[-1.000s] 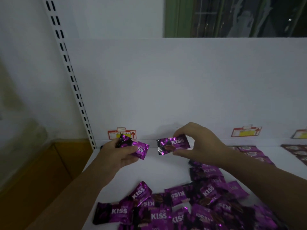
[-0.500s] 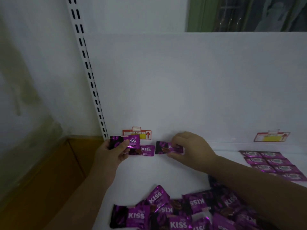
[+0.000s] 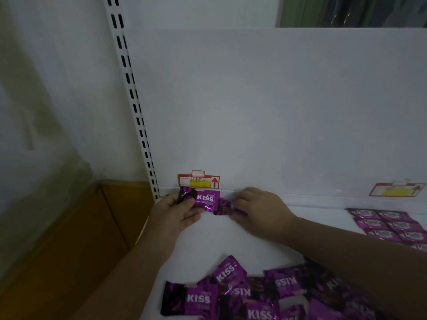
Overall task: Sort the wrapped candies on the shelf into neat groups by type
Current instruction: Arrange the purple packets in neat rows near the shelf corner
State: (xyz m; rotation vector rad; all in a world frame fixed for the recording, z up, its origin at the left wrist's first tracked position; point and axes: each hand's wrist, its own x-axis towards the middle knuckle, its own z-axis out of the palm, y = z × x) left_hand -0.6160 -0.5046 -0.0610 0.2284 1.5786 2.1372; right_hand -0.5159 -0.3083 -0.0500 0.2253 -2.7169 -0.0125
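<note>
My left hand [image 3: 178,212] grips a purple "KISS" candy [image 3: 203,199] at the back left corner of the white shelf [image 3: 233,241], just below a price tag. My right hand [image 3: 258,210] lies beside it, its fingers holding a second purple candy [image 3: 225,206] down on the shelf; most of that wrapper is hidden under the fingers. The two candies sit side by side against the back wall. A loose pile of purple KISS candies [image 3: 254,294] lies at the near edge.
A red and yellow price tag [image 3: 199,181] hangs on the back panel, another price tag [image 3: 396,190] to the right. Rows of purple candies of another print [image 3: 388,227] lie at right. A slotted upright [image 3: 134,100] bounds the shelf at left, brown floor beyond.
Both hands have moved the two candies from mid-air down and back to the shelf's rear corner. The left candy now lies next to the right one under the price tag.
</note>
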